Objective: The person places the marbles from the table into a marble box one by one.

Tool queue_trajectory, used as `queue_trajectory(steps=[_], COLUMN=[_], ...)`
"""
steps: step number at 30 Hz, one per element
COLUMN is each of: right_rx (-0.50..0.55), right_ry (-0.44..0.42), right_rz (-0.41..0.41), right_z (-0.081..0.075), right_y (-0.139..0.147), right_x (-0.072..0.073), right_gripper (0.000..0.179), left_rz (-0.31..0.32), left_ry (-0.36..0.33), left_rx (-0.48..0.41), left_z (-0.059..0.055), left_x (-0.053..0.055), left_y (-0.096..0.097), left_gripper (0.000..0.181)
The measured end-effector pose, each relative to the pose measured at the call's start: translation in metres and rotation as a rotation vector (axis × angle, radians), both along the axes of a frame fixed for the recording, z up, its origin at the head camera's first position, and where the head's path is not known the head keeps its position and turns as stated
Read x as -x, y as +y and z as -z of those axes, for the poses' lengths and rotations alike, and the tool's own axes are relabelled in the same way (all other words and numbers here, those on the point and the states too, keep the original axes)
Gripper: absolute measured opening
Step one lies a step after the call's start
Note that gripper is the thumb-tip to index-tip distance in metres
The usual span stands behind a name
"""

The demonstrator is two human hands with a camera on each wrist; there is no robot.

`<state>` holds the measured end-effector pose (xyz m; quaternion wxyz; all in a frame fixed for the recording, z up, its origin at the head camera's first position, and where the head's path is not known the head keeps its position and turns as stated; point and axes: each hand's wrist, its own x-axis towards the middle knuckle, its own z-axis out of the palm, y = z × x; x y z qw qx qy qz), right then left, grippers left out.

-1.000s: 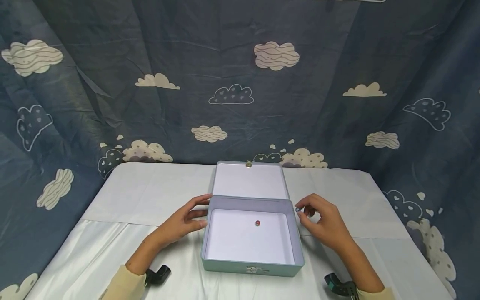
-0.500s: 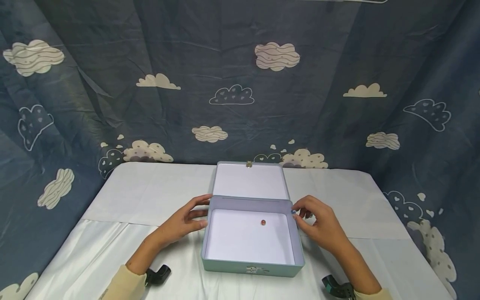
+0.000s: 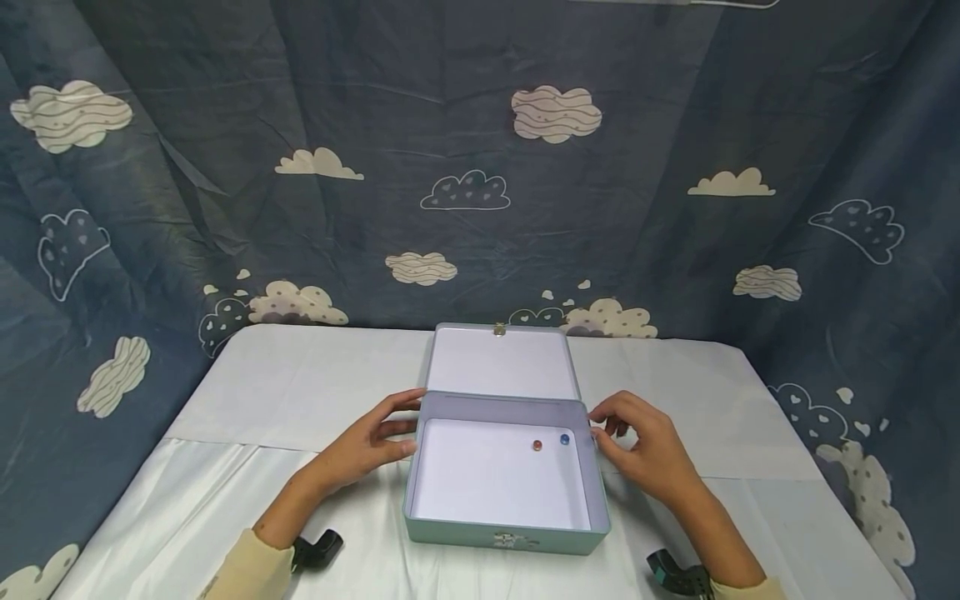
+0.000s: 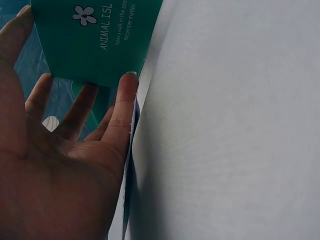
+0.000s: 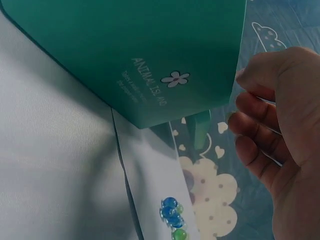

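At the left, the left hand (image 3: 367, 442) is at the left wall of the green box (image 3: 450, 533), its fingers apart, the highest one by the box's far left corner. The box stands on the white surface (image 3: 300, 367), its lid (image 3: 501, 358) open toward the surface's far edge. On the box floor, a red marble (image 3: 537, 446) lies toward the far right corner; a blue marble (image 3: 565, 439) lies to its right, nearer that corner, the two apart. The right hand (image 3: 645, 450) is beside the box's right wall, thumb and forefinger slightly apart, the other fingers loosely bent. In the right wrist view, blue and green marbles (image 5: 172, 215) lie clustered near an edge of the surface.
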<state>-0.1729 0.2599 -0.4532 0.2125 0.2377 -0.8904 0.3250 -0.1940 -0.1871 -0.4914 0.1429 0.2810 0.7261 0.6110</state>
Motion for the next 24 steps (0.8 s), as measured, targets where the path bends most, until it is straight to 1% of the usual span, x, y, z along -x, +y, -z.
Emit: queue_trajectory(steps=[8,15,24], right_rx=[-0.025,-0.075,-0.112], right_ry=[0.025,0.038,0.018], right_rz=[0.036,0.084,0.161], right_z=[0.003,0.010,0.021], right_y=[0.010,0.020,0.032], right_x=[0.004,0.008,0.012], right_gripper=[0.031,0.028,0.025], left_rz=[-0.003,-0.001,0.000], left_ry=[-0.009,-0.003,0.001], left_rx=[-0.002,0.003,0.003], left_z=[0.000,-0.001,-0.002], left_x=[0.000,-0.001,-0.001], left_y=[-0.001,-0.001,0.000], left_gripper=[0.074,0.074,0.074])
